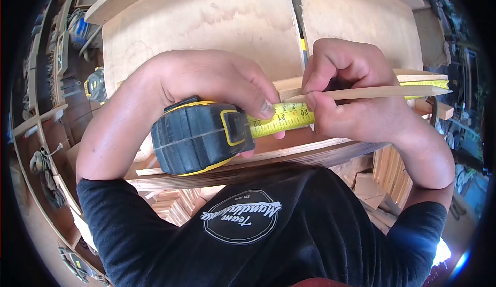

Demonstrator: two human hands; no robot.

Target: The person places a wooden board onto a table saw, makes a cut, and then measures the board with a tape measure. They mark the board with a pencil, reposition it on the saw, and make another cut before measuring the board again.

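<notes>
My left hand (222, 78) is closed around a black and yellow tape measure (199, 138), its thumb pressing on the yellow blade (281, 121) near the case. The blade runs right, passes behind my right hand (356, 70), and shows again beyond it. Pinched between the thumb and fingers of my right hand is a flat, bare-wood pencil (385, 92), its dark tip pointing right. A narrow wooden strip (421, 76) lies alongside the blade, partly hidden by the hands.
Large plywood panels (206, 23) with a dark gap between them lie ahead of my hands. Stacked wood pieces (392, 173) stand below the near edge. A yellow and black tool (96, 85) sits at the left, near shelving (62, 54).
</notes>
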